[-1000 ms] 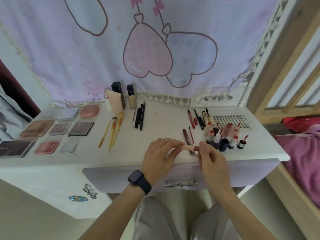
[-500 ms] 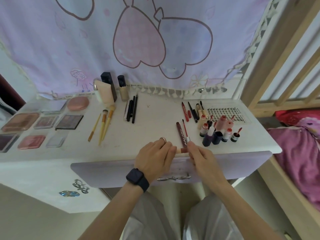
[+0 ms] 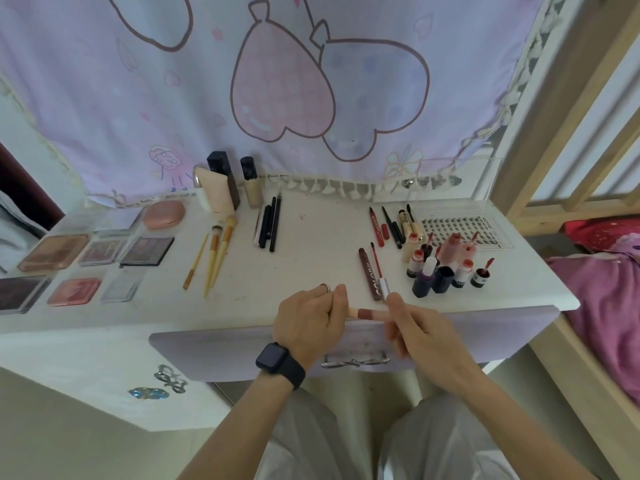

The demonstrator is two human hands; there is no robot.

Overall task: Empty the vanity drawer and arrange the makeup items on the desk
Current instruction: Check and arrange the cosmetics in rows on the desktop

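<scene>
Head view: L hand (image 3: pixel 308 320) and R hand (image 3: pixel 415 327) at lower centre, both on one lip tube (image 3: pixel 367 313), held level btwn them right over the desk (image 3: pixel 311 268) front edge. L fingers curled round its left end. R hand a bit blurred, fingertips pinching the right end. Drawer front (image 3: pixel 225 351) w/ metal handle (image 3: pixel 355 360) sits just below the hands; can't tell if drawer is ajar. Just above R hand, a dark gloss tube (image 3: pixel 369 274) and its wand (image 3: pixel 383 289) lie near the edge, w/ a bottle cluster (image 3: pixel 438 271) right of them, towards the desk's right corner. Bare desk: wide patch mid-frame btwn black pencils (image 3: pixel 270 225) and red liners (image 3: pixel 376 226), plus a strip along the front edge btwn brushes (image 3: pixel 214 252) and L hand. Palettes (image 3: pixel 145 251) fill the left end, outermost ones reaching the frame's left edge. Lash tray (image 3: pixel 460 230) at back right, by a wooden bed frame (image 3: pixel 571 140)
</scene>
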